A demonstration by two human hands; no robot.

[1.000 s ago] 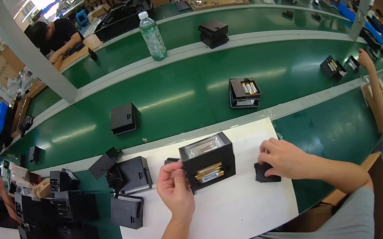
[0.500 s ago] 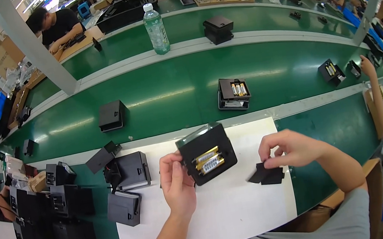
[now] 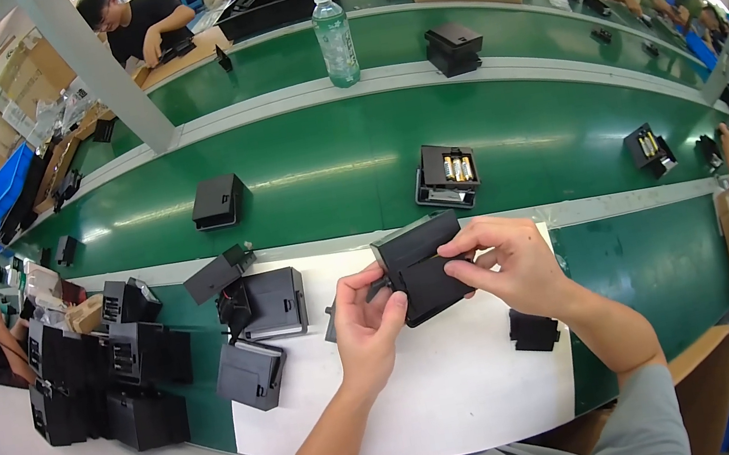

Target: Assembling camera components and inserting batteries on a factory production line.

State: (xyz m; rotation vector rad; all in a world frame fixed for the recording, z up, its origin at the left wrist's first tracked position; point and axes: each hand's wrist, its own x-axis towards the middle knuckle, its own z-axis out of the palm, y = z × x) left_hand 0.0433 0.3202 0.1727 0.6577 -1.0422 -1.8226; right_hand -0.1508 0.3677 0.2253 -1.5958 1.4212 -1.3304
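Above a white sheet (image 3: 452, 406), my left hand (image 3: 366, 338) grips a black plastic battery box (image 3: 410, 241) by its left side, thumb in front. My right hand (image 3: 520, 264) pinches a flat black battery cover (image 3: 433, 290) and presses it against the face of the box. The batteries in that box are hidden now; whether the cover sits fully flush I cannot tell. Below my right hand, more black covers (image 3: 533, 331) lie on the sheet. A grey-black piece, partly hidden, lies behind my left hand.
Several black boxes (image 3: 273, 302) lie at the sheet's left, beside a stack of black boxes (image 3: 145, 414). On the green conveyor (image 3: 319, 187) are a closed box (image 3: 218, 202) and boxes with batteries showing (image 3: 448, 177). A bottle (image 3: 336, 44) stands on the far ledge. Other people work around.
My right hand has lifted a cover from the sheet and brought it onto the box, over the batteries. The box has moved right and lower, with the left hand. The view has shifted slightly.
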